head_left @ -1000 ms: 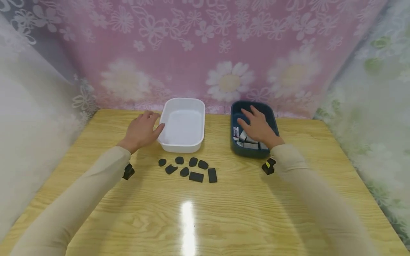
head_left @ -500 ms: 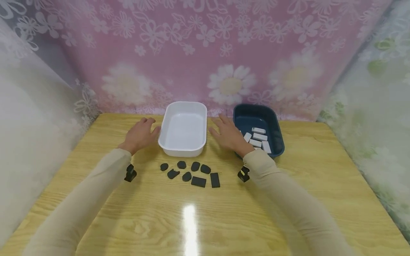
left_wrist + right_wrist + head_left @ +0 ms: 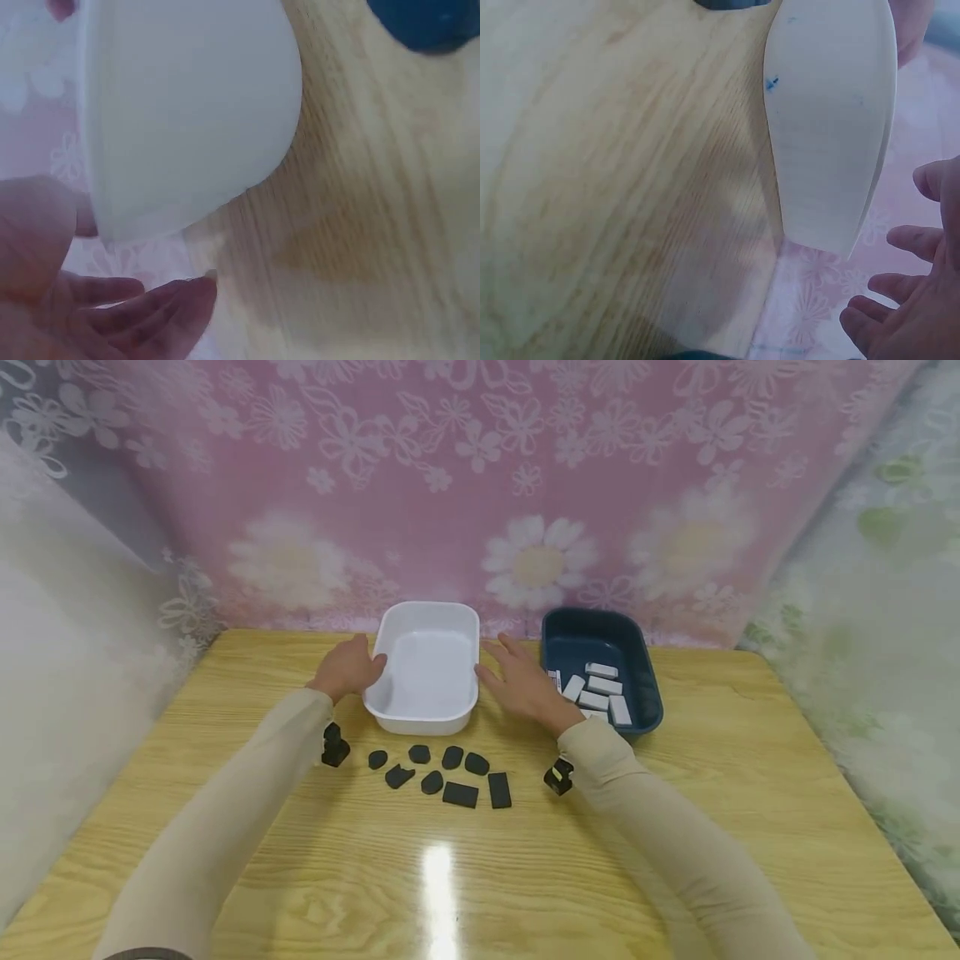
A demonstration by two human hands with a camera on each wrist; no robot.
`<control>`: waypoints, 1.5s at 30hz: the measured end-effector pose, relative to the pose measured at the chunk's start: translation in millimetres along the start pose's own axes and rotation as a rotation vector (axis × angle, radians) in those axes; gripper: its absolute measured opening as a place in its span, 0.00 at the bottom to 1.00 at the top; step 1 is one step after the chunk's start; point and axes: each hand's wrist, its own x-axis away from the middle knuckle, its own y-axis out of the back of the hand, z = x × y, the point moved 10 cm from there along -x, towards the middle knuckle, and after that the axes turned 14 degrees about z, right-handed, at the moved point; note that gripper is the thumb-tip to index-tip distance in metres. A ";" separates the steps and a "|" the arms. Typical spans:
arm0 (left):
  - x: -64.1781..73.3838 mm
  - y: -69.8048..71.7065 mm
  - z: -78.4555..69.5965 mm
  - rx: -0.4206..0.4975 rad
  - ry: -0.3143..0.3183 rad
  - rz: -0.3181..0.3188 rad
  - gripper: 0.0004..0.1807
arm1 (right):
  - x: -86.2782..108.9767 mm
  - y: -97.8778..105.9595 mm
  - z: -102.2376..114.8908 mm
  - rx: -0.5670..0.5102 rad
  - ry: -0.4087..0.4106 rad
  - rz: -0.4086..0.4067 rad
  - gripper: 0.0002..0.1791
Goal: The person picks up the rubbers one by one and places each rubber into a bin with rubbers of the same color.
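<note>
A white plastic basin (image 3: 424,725) stands at the back of the table, its inside bare. My left hand (image 3: 349,668) is at its left side, thumb over the rim. In the left wrist view the fingers (image 3: 161,311) hang loosely bent beside the basin wall (image 3: 187,112). At the basin's right side is my right hand (image 3: 519,683), thumb and fingertips close to the rim. From the right wrist, that hand (image 3: 922,277) shows its fingers spread apart, with a gap to the wall (image 3: 825,112).
Right of the hand stands a dark blue basin (image 3: 651,693) holding several white blocks (image 3: 604,685). In front of the white basin lie several flat black pieces, among them a rectangle (image 3: 461,794) and a notched one (image 3: 399,776). A pink floral curtain (image 3: 420,527) hangs behind the table (image 3: 300,877).
My right hand has left the dark blue basin and moved left to the white basin's right side. My left hand has shifted slightly right, its thumb now over the white rim.
</note>
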 end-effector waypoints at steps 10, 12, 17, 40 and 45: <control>2.1 8.0 -14.8 -0.208 0.062 -0.079 0.12 | 20.9 -6.6 19.0 0.020 0.094 0.023 0.30; 1.8 8.9 -15.0 -0.233 0.077 -0.090 0.11 | 29.2 -7.8 26.4 0.012 0.135 0.024 0.29; -0.1 10.4 -13.8 -0.228 0.113 -0.088 0.10 | 52.4 -16.9 42.2 -0.002 0.199 0.025 0.24; -17.1 7.2 -31.0 -0.328 0.223 -0.081 0.16 | 97.7 -77.7 30.4 0.122 -0.109 0.224 0.20; -18.4 1.8 -37.8 -0.347 0.245 -0.091 0.15 | 98.8 -86.3 22.1 0.042 -0.128 0.237 0.13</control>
